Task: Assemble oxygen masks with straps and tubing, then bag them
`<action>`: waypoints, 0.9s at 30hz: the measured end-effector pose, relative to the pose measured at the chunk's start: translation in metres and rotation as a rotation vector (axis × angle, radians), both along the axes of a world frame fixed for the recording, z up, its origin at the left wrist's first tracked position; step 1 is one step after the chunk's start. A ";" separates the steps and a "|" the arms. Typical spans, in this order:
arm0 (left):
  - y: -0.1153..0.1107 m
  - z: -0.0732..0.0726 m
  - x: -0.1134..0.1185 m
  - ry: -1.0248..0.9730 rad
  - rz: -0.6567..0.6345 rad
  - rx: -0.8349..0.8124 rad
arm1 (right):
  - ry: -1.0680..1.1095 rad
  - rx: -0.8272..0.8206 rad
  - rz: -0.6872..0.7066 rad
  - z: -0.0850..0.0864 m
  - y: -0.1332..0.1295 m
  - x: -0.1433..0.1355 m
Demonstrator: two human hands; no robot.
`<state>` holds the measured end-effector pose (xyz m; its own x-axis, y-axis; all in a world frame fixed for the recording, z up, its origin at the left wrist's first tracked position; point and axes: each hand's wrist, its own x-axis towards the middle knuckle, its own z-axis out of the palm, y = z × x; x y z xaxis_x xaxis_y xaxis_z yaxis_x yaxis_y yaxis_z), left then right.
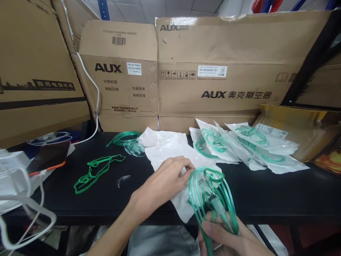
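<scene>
My right hand (223, 231) grips a coiled bundle of green tubing (231, 199) near the table's front edge. A clear plastic mask with its connector (213, 201) sits inside the coil, so this looks like an oxygen mask with its tube. My left hand (173, 174) is at the coil's upper left, fingers curled, over white wrappers (165, 149). Its fingertips are partly hidden, and what they hold, if anything, cannot be made out. Further left lie another green tube coil (125, 137), a clear plastic piece (134, 148), a green elastic strap (93, 174) and a small clear part (123, 180).
Several packaged mask sets (250, 142) are piled at the back right beside a brown package (298, 122). Cardboard panels (213, 42) stand along the back. At left are a phone with an orange edge (50, 156) and white cables (26, 204).
</scene>
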<state>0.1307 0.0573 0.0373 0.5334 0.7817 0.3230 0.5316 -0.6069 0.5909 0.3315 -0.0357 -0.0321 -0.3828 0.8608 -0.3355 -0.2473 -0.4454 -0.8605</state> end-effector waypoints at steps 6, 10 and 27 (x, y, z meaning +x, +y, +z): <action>-0.002 -0.002 0.005 0.039 0.033 0.064 | 0.023 -0.076 0.048 -0.024 0.013 0.002; -0.007 0.000 0.011 0.094 0.008 0.146 | -0.043 -0.079 0.120 -0.034 0.021 0.008; -0.009 -0.002 0.017 0.097 -0.237 0.300 | -0.095 -0.041 0.251 -0.010 0.030 0.018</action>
